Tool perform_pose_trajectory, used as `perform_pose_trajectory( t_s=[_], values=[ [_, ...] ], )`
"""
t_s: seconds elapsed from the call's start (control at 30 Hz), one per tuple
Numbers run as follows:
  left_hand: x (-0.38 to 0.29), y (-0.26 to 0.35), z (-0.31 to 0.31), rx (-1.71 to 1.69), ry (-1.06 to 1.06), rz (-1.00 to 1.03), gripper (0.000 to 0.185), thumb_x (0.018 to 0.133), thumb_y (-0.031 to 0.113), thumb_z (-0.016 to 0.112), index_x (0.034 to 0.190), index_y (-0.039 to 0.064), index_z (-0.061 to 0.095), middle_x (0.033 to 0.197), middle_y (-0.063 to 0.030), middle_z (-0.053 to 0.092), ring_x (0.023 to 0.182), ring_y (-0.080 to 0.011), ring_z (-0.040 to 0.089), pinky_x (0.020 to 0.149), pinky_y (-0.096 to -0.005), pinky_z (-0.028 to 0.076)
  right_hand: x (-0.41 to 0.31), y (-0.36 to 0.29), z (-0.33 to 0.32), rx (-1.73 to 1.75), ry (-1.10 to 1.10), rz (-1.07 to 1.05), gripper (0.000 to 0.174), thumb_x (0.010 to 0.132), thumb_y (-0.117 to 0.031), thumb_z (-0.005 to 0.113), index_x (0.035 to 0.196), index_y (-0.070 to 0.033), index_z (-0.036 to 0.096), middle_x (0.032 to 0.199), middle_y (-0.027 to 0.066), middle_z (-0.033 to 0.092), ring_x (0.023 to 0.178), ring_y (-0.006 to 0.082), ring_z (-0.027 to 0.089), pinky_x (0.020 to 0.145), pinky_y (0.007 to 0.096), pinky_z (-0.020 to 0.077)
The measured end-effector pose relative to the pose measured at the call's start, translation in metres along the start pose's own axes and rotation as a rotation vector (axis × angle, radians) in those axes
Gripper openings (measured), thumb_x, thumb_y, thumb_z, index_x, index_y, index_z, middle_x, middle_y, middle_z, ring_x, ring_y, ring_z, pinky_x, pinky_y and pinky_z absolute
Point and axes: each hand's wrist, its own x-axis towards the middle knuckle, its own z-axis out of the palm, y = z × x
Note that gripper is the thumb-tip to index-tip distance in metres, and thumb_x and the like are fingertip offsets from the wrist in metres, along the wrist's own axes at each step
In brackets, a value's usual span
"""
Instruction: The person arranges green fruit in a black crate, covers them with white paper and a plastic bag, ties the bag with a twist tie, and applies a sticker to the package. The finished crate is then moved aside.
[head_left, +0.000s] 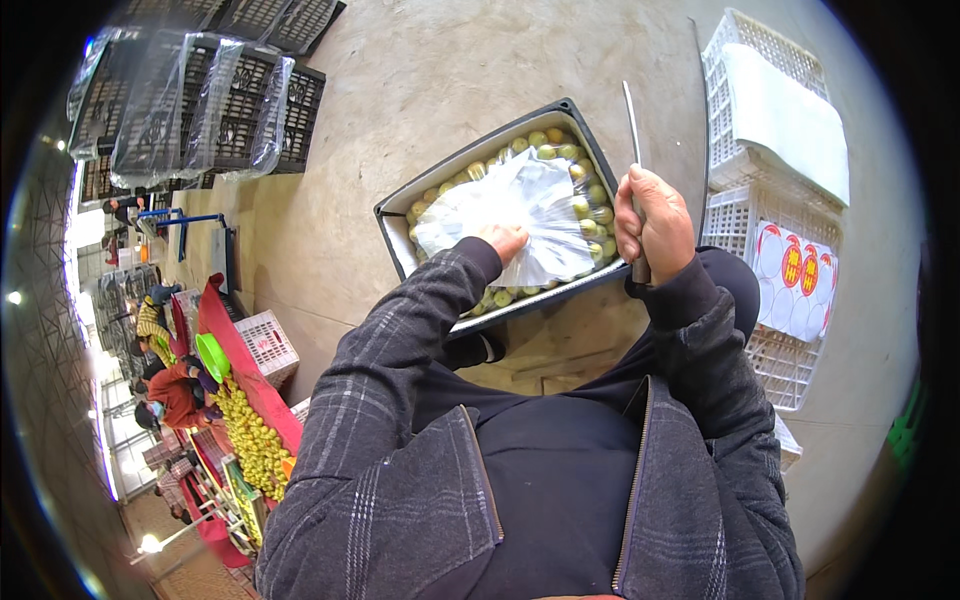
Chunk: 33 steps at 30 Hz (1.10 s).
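A black plastic crate (381, 225) with a pale lining stands on the floor before me, filled with round green-yellow fruit (592, 214). Clear plastic film (551, 187) covers the fruit and is bunched up over the middle in radiating folds. My left hand (510, 241) grips the gathered film; its fingertips are partly hidden. Beside the crate's right edge, my right hand (661, 221) is closed around the handle of a long, thin-bladed knife (632, 124). The blade points up and away from me, apart from the film.
White plastic crates (731, 217) line the right side, one with a sheet of printed round labels (796, 281) on it. Black crates (247, 112) wrapped in film are stacked at upper left. Further left, people (176, 394) work by a fruit-covered sorting table (251, 435).
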Motion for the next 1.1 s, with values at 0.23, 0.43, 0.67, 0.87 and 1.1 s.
perform_pose_trajectory(
  t_s=[0.23, 0.43, 0.67, 0.87, 1.1],
  values=[
    [0.014, 0.001, -0.018, 0.036, 0.207, 0.052, 0.019, 0.088, 0.020, 0.068, 0.102, 0.008, 0.061, 0.096, -0.0089, 0.065, 0.092, -0.0301, 0.069, 0.077, -0.0419, 0.059, 0.000, 0.000, -0.011, 0.074, -0.017, -0.020, 0.033, 0.111, -0.030, 0.048, 0.092, -0.005, 0.054, 0.059, -0.0002, 0.045, 0.039, 0.0100, 0.039, 0.038, 0.0254, 0.0341],
    [0.014, 0.003, -0.025, 0.170, 0.276, 0.163, 0.014, 0.084, 0.015, 0.068, 0.094, 0.009, 0.062, 0.094, -0.0080, 0.063, 0.092, -0.0271, 0.066, 0.077, -0.0381, 0.057, -0.002, -0.002, -0.012, 0.101, -0.020, -0.025, 0.032, 0.111, -0.029, 0.051, 0.092, -0.004, 0.055, 0.059, -0.0002, 0.046, 0.037, 0.0091, 0.039, 0.036, 0.0249, 0.0338],
    [0.009, 0.006, -0.021, 0.179, 0.330, 0.135, 0.006, 0.081, 0.008, 0.063, 0.085, 0.008, 0.059, 0.093, -0.0088, 0.063, 0.081, -0.0278, 0.067, 0.064, -0.0411, 0.057, -0.002, 0.000, -0.011, 0.077, -0.002, -0.025, 0.029, 0.110, -0.026, 0.053, 0.092, -0.003, 0.055, 0.059, -0.0001, 0.048, 0.038, 0.0090, 0.039, 0.036, 0.0243, 0.0335],
    [0.017, 0.015, 0.008, 0.102, 0.438, -0.074, 0.026, 0.074, 0.011, 0.072, 0.094, 0.008, 0.055, 0.092, -0.0119, 0.062, 0.080, -0.0337, 0.067, 0.064, -0.0442, 0.057, 0.000, 0.008, -0.009, 0.028, 0.004, -0.041, 0.028, 0.109, -0.026, 0.053, 0.091, -0.004, 0.055, 0.058, -0.0004, 0.048, 0.038, 0.0090, 0.039, 0.037, 0.0250, 0.0336],
    [-0.013, 0.031, 0.007, -0.235, 0.392, -0.124, 0.032, 0.081, 0.023, 0.078, 0.100, 0.008, 0.057, 0.105, -0.0162, 0.059, 0.090, -0.0391, 0.065, 0.077, -0.0475, 0.056, 0.001, 0.014, -0.014, -0.113, 0.040, -0.033, 0.028, 0.109, -0.027, 0.056, 0.091, -0.006, 0.054, 0.059, -0.0002, 0.048, 0.038, 0.0099, 0.039, 0.037, 0.0258, 0.0339]
  ],
)
